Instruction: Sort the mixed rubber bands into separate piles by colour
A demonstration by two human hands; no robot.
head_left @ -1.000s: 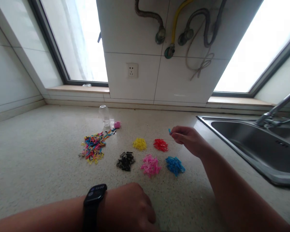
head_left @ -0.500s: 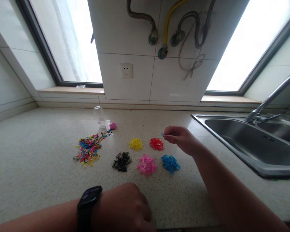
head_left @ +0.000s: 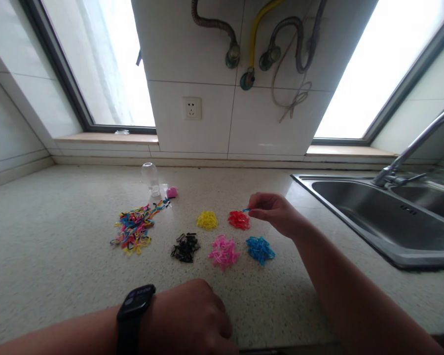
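My right hand [head_left: 268, 209] pinches a small blue rubber band [head_left: 246, 210] just beside the red rubber band pile [head_left: 239, 220]. Below it lies a blue pile [head_left: 260, 250], with a pink pile [head_left: 224, 251] and a black pile [head_left: 185, 247] to its left. The yellow pile [head_left: 206, 220] sits left of the red one. Farther left spreads a heap of mixed-colour rubber bands [head_left: 135, 227]. At the counter's near edge rests my left hand [head_left: 190, 315], fingers curled under and mostly hidden, with a black watch on the wrist.
A clear plastic bottle [head_left: 150, 178] stands upside down behind the mixed heap, beside a pink piece [head_left: 171, 192]. On the right, a steel sink [head_left: 366, 217] with a faucet [head_left: 410, 148] is set into the speckled counter. Hoses and a socket [head_left: 192, 108] are on the tiled wall.
The blue rubber band in my right hand has shifted slightly down and left, closer to the red pile. My left hand stays in place; the view has moved a little.
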